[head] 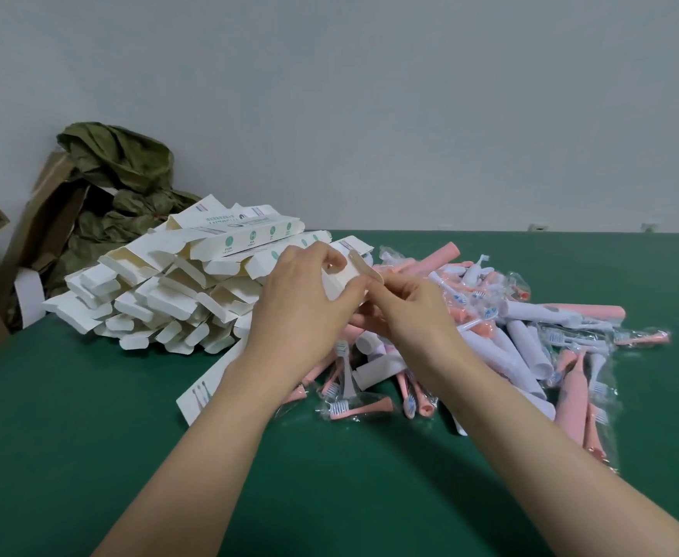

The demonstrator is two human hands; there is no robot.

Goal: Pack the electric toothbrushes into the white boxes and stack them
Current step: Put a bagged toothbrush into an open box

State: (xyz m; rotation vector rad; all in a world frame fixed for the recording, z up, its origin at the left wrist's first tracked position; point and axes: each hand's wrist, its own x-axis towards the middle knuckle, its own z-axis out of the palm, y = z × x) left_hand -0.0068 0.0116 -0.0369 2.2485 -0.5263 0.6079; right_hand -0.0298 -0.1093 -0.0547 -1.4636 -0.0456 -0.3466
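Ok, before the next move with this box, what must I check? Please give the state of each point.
1. Left hand grips the white box: ok.
2. Right hand pinches the end flap: ok.
3. End flap tucked in: not ok, it stands open.
4. Toothbrush inside the box: cannot tell.
5. Toothbrush pile close to the right hand: ok.

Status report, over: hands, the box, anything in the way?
Left hand grips small white cardboard box; right hand pinches its end flap. Contents unseen. Heap of pink and white plastic toothbrushes below, not blocking.
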